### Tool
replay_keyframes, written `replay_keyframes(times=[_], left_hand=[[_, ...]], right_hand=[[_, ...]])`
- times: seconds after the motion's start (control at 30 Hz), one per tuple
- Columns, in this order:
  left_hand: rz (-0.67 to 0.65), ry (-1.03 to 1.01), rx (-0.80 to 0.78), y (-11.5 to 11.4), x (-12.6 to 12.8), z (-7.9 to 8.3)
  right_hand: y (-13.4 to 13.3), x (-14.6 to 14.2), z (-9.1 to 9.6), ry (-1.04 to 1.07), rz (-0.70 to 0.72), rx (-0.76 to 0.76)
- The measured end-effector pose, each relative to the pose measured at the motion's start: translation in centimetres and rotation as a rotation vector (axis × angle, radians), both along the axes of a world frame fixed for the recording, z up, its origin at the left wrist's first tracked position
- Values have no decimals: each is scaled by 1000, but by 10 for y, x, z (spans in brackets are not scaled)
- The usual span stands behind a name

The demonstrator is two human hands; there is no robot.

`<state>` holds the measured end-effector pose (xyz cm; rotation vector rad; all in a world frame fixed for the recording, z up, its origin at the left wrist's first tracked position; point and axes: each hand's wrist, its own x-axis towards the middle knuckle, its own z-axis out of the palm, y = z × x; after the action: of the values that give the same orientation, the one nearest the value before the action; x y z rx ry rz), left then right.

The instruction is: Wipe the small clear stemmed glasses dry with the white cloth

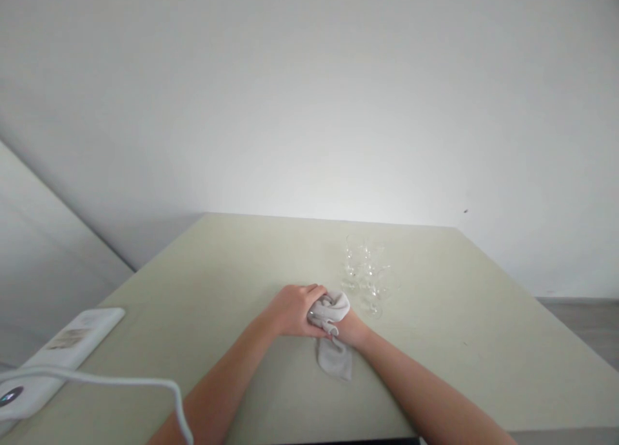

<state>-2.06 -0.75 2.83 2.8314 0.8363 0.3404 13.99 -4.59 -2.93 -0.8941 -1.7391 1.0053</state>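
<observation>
Curling round the light-grey cloth [333, 361] between the hands, the left hand [296, 311] grips it; fingers of the right hand [353, 330] are hidden, their hold unclear. Soft and light, it should pinch best by its folds. Fragile-looking stemmed glasses [368, 271] stand just beyond the right hand on the pale-green table [464, 322], before a white wall [309, 97].

Before me, soft light brightens the wall [333, 168] at twelve o'clock, dimming toward ten and two. Small glints pick out the glasses [369, 271] at one o'clock; my left hand [296, 310] looks slightly soft.
</observation>
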Motion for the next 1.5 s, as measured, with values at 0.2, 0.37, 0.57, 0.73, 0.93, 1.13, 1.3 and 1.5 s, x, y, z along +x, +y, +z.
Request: replay_keyframes(times=[0.2, 0.37, 0.57, 0.73, 0.93, 1.13, 1.3, 1.5], left_hand=[[6, 1, 0, 0, 0, -1], [12, -3, 2, 1, -1, -2], [10, -8, -5, 1, 0, -2], [13, -4, -11, 1, 1, -5], [10, -36, -41, 0, 3, -6], [11, -26, -42, 3, 0, -5], [-3, -69, -73, 4, -3, -2], [20, -221, -103, 6, -5, -3]], right_hand=[[1, 0, -4, -34, -18, 26], [0, 0, -2, -9, -15, 10], [0, 0, 0, -26, 13, -13], [0, -4, -7, -119, -98, 83], [0, -3, -9, -118, -112, 65], [2, -2, -6, 21, -54, -12], [0, 2, -4, 87, -48, -44], [-2, 5, -4, 55, -77, 74]])
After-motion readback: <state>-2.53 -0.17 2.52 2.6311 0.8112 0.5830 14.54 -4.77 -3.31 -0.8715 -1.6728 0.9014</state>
